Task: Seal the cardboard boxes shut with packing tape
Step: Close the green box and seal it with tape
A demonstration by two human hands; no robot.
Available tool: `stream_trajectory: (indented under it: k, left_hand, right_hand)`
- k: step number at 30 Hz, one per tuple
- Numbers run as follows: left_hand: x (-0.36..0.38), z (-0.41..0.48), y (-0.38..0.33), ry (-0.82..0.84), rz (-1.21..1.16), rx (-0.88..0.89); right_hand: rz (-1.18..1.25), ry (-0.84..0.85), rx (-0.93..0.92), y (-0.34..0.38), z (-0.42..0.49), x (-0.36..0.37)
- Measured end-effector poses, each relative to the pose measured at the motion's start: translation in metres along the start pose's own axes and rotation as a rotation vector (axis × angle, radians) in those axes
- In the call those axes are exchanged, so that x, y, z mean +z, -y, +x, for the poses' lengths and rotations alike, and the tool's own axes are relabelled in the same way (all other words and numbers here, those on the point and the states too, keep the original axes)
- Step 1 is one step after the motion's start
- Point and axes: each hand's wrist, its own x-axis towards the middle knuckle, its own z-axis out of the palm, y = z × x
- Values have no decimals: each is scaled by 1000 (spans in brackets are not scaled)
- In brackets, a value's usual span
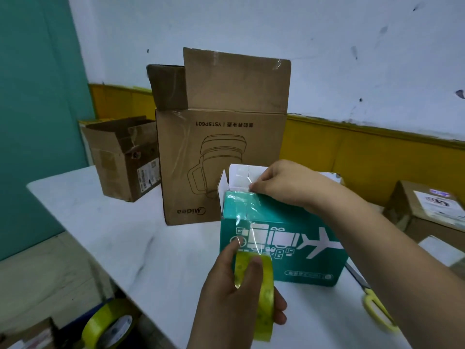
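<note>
Teal box (289, 250) standing on the white table (120, 235), just in front of a tall brown carton (221, 152). Left hand (226, 298) curled round a tape roll (268, 298) against the box's front. Right hand (284, 187) pinching the tape end at the raised top flap.

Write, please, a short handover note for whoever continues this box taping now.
Left grip holds the tape roll before the teal box.
Right grip pinches the tape strip at the box top's far edge.
Done: the strip runs up the front face and over the top.
Left: white flaps stand up at the back; cut with the scissors; the big brown box and small brown box stand open, unsealed.
</note>
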Motion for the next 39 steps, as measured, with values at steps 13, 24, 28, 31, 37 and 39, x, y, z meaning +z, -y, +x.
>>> stream_trajectory:
  k: [13, 24, 28, 31, 37, 39]
  left_hand:
    - [-1, 2, 2, -13, 0, -12]
    - [-2, 1, 1, -3, -25, -29]
    - [-3, 0, 1, 11, -28, -43]
    - [-3, -2, 1, -5, -19, -45]
    - [-2, -1, 2, -25, 10, -43]
    - [-1, -2, 3, -24, -3, -49]
  right_hand:
    - [-351, -423, -454, 14, -22, -3]
    - [-436, -624, -647, 4, -28, 11]
    - [-448, -703, -827, 3, -40, 12]
    - [-503, -626, -897, -4, -46, 21]
    - [-378, -393, -672, -4, -44, 22]
    - [-313, -289, -618, -2, -40, 16]
